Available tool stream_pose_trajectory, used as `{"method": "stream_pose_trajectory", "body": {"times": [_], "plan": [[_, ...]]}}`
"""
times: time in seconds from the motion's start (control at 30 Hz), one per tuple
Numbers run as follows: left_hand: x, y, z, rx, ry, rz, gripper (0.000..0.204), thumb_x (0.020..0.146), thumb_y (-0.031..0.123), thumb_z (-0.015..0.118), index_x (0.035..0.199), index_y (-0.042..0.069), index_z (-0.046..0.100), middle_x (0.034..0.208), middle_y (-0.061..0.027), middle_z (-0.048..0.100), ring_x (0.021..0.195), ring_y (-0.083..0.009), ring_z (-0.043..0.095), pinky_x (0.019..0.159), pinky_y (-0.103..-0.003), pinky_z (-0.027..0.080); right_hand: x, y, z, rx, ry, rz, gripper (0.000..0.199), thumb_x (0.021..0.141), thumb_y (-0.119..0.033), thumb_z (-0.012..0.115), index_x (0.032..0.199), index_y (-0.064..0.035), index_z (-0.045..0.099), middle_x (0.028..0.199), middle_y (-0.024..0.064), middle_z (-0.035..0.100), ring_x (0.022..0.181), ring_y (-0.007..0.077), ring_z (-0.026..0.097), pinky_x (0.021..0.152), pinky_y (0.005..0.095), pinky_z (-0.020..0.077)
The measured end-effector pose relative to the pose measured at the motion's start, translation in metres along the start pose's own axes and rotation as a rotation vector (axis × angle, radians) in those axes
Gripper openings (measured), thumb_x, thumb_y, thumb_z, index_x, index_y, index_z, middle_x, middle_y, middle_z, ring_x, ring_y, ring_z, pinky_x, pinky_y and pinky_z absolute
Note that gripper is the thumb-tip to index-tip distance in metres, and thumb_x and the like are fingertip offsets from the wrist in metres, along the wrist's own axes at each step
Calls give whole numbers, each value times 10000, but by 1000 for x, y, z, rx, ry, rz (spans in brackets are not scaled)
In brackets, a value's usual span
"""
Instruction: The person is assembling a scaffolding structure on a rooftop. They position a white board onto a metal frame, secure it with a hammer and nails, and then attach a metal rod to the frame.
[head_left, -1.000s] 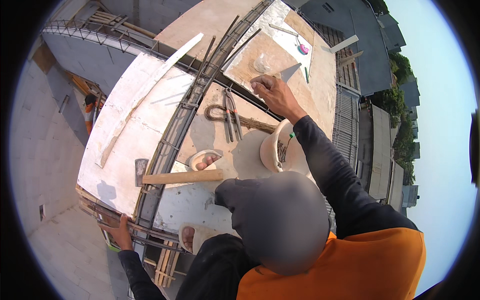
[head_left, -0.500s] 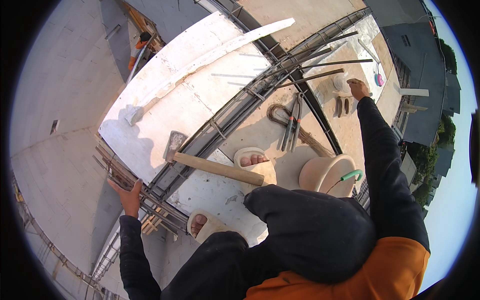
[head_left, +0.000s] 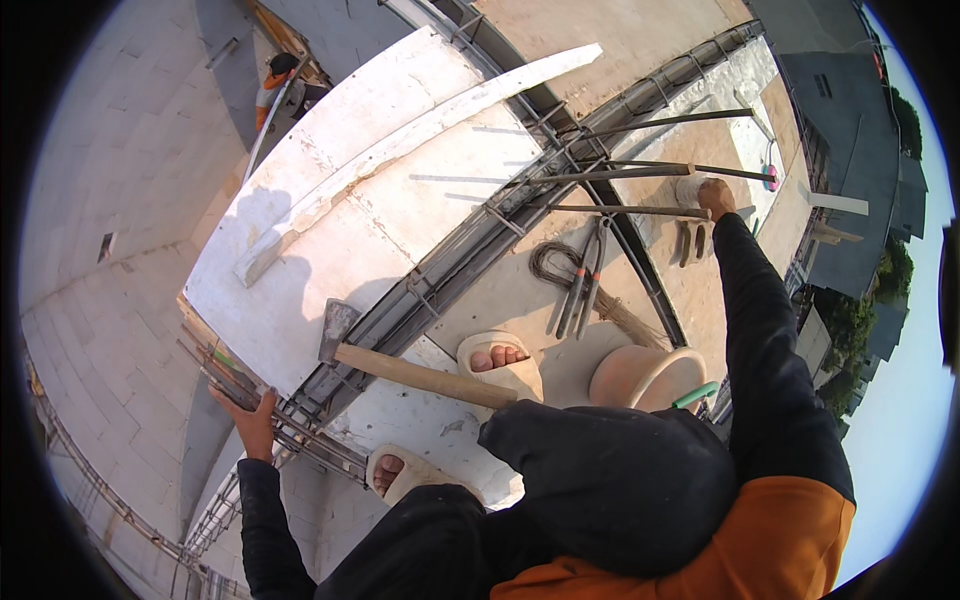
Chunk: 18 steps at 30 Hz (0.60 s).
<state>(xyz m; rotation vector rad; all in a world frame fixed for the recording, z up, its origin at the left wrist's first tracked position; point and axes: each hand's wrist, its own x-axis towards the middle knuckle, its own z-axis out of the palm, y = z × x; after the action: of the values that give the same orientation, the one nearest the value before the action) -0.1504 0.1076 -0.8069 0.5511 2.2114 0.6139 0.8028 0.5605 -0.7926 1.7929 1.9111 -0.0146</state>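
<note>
My left hand [head_left: 250, 420] grips the steel bars of a rebar cage [head_left: 300, 430] at the lower left edge of the slab. Far out at the upper right, my right hand [head_left: 715, 195] closes over a small white round object [head_left: 688, 186] lying on the concrete beside thin steel rods [head_left: 640, 172]. A hammer with a wooden handle [head_left: 420, 375] lies across the rebar near my sandalled feet [head_left: 495, 360]. Long-handled pincers [head_left: 583, 285] and a coil of tie wire [head_left: 550, 262] lie between my feet and my right hand.
A tan basin [head_left: 650, 372] with a green-handled tool [head_left: 697, 394] sits by my right knee. A curved rebar beam [head_left: 480, 240] crosses white formwork panels [head_left: 330, 230]. The slab drops off to block walls on the left; a person in orange [head_left: 275, 80] stands below. Rooftops lie at the right.
The view has swung down and left. My right arm has stretched further out to the white object by the rods. My left hand stays on the rebar.
</note>
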Motion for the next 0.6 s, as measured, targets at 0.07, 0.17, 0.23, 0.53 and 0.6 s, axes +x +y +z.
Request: {"method": "stream_pose_trajectory", "body": {"times": [0.07, 0.17, 0.23, 0.53, 0.6], "plan": [[-5, 5, -6, 64, 41, 41, 1272, 832, 199, 834, 1674, -28, -92, 1676, -278, 240, 1497, -338, 346, 1246, -376, 275, 0, -19, 4, -19, -33, -15, 296, 951, -233, 581, 1035, -33, 782, 1102, 227, 756, 1078, 412, 723, 955, 473, 576], [-9, 9, -8, 101, 85, 70, 1273, 828, 211, 839, 1677, -26, -80, 1681, -279, 232, 1504, -338, 341, 1246, -377, 277, -6, -30, -4, -17, -31, -52, 277, 932, -202, 593, 1006, -20, 788, 1063, 230, 758, 1035, 417, 734, 918, 479, 590], [-13, 13, -8, 48, 65, 53, 1270, 829, 215, 839, 1679, -21, -75, 1679, -277, 239, 1495, -341, 355, 1242, -377, 287, -5, -29, -11, -123, -27, -145, 259, 922, -176, 599, 991, -20, 794, 1046, 222, 764, 1004, 404, 746, 886, 471, 605], [-12, 19, -4, -31, 40, 66, 1293, 834, 174, 858, 1679, 7, -106, 1630, -265, 326, 1413, -323, 453, 1182, -374, 378, -1, -1, -8, 119, -47, 80, 319, 939, -257, 627, 1105, -37, 786, 1145, 252, 744, 1146, 416, 703, 999, 488, 557], [-27, 38, -21, -18, 48, 25, 1297, 833, 165, 863, 1678, 7, -109, 1615, -270, 343, 1393, -315, 474, 1163, -370, 401, -6, -58, -17, 178, -80, 117, 309, 927, -260, 641, 1096, -48, 789, 1160, 238, 744, 1144, 415, 703, 993, 491, 559]]}}
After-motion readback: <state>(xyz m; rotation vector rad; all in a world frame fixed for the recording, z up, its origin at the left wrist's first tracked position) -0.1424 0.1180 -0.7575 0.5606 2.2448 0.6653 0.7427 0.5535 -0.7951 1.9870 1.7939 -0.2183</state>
